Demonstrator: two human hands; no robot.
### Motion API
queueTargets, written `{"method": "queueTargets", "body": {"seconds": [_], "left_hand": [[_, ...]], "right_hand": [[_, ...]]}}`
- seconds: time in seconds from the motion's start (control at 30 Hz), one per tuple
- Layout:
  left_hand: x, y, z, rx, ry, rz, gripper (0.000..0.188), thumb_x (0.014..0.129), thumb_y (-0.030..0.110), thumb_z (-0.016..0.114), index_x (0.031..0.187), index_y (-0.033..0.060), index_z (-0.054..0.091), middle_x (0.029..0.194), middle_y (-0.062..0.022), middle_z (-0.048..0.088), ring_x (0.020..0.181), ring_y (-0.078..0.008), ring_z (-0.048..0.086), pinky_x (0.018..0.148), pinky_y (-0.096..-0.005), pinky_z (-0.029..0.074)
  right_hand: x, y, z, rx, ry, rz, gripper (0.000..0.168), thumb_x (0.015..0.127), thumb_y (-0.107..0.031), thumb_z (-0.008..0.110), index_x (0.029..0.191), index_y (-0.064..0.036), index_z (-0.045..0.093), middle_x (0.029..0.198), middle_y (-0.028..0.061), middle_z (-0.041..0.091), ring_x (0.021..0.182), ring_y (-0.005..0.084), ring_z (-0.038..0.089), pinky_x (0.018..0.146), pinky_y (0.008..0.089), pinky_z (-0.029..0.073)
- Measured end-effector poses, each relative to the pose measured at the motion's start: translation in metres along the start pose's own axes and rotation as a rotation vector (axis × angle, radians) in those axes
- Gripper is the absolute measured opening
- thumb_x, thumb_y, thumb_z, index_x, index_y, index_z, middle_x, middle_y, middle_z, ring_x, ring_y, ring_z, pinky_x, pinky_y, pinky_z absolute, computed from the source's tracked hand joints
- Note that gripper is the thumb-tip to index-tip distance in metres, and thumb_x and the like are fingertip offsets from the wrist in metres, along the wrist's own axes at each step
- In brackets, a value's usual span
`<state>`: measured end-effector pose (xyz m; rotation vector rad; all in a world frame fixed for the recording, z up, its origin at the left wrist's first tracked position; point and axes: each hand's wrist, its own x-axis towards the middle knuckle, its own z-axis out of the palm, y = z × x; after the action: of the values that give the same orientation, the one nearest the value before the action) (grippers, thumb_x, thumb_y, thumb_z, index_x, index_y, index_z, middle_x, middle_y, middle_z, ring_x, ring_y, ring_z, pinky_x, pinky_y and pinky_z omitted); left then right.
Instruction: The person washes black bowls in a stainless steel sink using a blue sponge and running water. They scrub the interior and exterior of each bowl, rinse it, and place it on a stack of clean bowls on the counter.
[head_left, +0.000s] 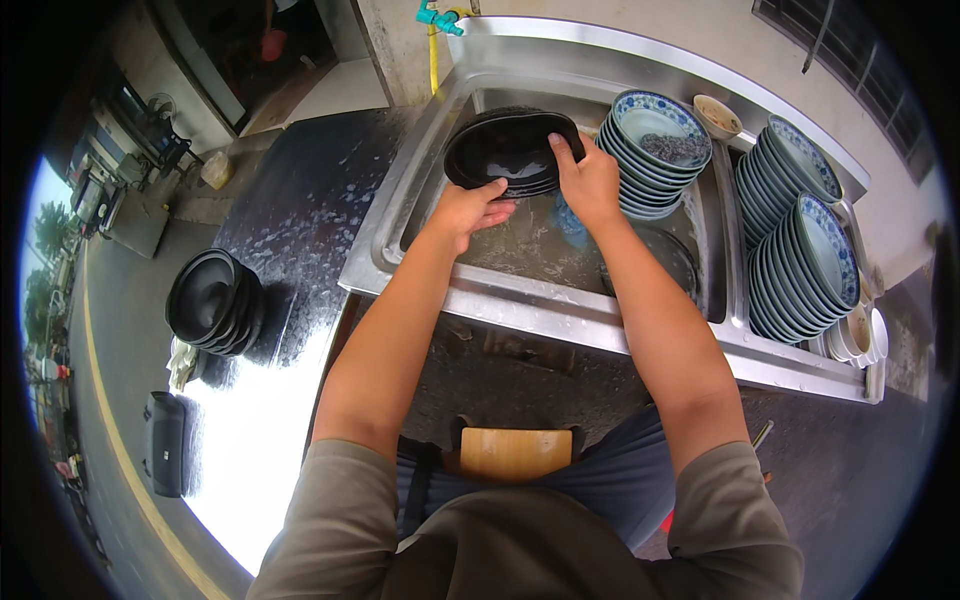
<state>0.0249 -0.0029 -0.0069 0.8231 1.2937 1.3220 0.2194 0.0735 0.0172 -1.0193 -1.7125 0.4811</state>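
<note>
Over the water in a stainless steel sink (532, 289), both my hands hold a small stack of glossy black oval dishes (502, 154). My left hand (472, 210) grips the near left rim, thumb on top and fingers below. At the right end, my right hand (589, 176) has its thumb on the upper face. Just right of it rises a stack of blue-patterned bowls (652, 161), with a grey steel wool scourer (673, 148) in the top one. A blue cloth or net (570, 223) lies in the water. Near my right forearm, a dark round dish (671, 262) is partly hidden.
Two more stacks of patterned bowls (802, 270) lean at the right, beside small white bowls (855, 337). A teal tap (441, 20) is at the back. Left, a wet dark table (300, 187) bears stacked black dishes (210, 300) and a black portable speaker (165, 444).
</note>
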Motion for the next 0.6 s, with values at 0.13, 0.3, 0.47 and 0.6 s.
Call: {"method": "queueTargets", "body": {"seconds": [0.13,0.3,0.47,0.6], "left_hand": [[0.001,0.0,-0.005,-0.025,-0.027,-0.023,0.042,0.101,0.015,0.072,0.136,-0.0025,0.057,0.124,-0.0179,0.07,0.103,-0.0295,0.075,0.088,-0.0395,0.065],[-0.007,0.007,0.001,-0.173,-0.083,0.037,0.041,0.1,0.022,0.073,0.134,0.0006,0.062,0.127,-0.0129,0.071,0.117,-0.0265,0.069,0.102,-0.0452,0.056],[-0.012,0.017,-0.001,-0.363,-0.066,-0.007,0.046,0.098,0.039,0.072,0.131,0.0073,0.067,0.132,-0.0095,0.072,0.124,-0.0257,0.065,0.11,-0.0467,0.048],[-0.021,0.026,0.001,-0.506,-0.102,0.038,0.052,0.099,0.046,0.067,0.133,0.007,0.067,0.135,-0.0102,0.071,0.126,-0.0286,0.065,0.112,-0.048,0.047]], "right_hand": [[0.002,0.006,-0.001,-0.036,-0.014,0.009,0.046,0.103,-0.048,0.065,0.116,-0.005,0.074,0.082,0.0214,0.072,0.076,0.0408,0.068,0.073,0.0422,0.053],[0.005,0.026,-0.002,-0.039,-0.192,0.334,0.052,0.1,-0.047,0.069,0.094,0.004,0.071,0.078,0.0242,0.07,0.077,0.04,0.069,0.073,0.0457,0.053],[0.003,0.021,-0.007,0.092,-0.356,0.548,0.057,0.099,-0.046,0.073,0.092,0.01,0.065,0.089,0.0215,0.069,0.083,0.0267,0.066,0.075,0.042,0.053],[0.0,0.0,-0.013,0.187,-0.432,0.631,0.059,0.099,-0.045,0.073,0.1,0.013,0.063,0.1,0.0232,0.069,0.091,0.0263,0.066,0.078,0.0422,0.053]]}}
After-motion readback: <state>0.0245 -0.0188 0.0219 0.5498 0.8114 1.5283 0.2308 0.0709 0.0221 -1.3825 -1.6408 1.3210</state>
